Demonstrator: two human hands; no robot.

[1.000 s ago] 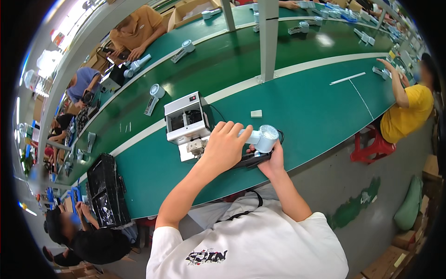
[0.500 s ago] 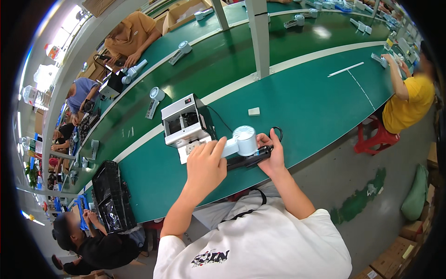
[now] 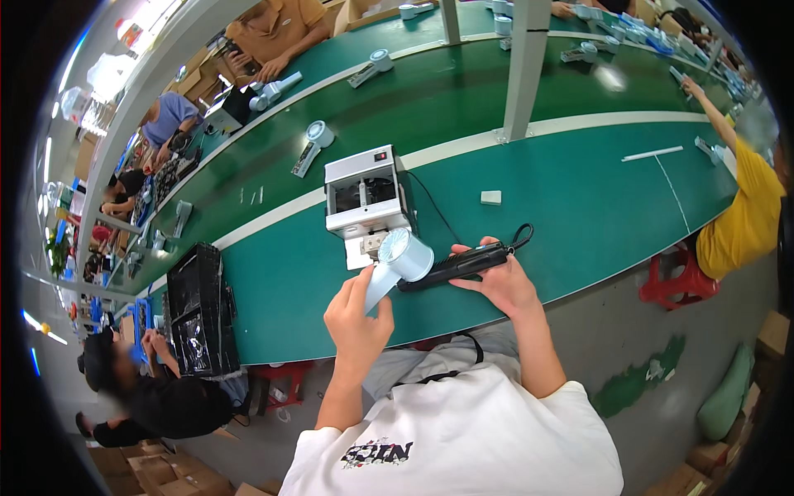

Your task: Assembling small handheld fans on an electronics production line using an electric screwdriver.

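My left hand (image 3: 357, 321) is closed round the handle of a light-blue handheld fan (image 3: 407, 255), its round head raised and tilted. In my right hand (image 3: 510, 287) lies a black electric screwdriver (image 3: 465, 265), held across the fingers with its looped end pointing right. The screwdriver's left end passes close to the fan head; whether they touch, I cannot tell. Just beyond the fan stands a white and black screw feeder (image 3: 364, 192) with a red switch and a metal front piece.
A small white block (image 3: 490, 197) sits on the green bench (image 3: 579, 215), right of the feeder's cable. At left is a black tray (image 3: 198, 310). Other fans, such as one fan (image 3: 313, 147), lie on the green belt beyond. A grey post (image 3: 527, 74) rises behind. Co-workers sit around.
My left hand has drawn the fan left and tilted its handle down toward me. The right hand's grip on the screwdriver has loosened, with fingers more spread. The view has shifted left.
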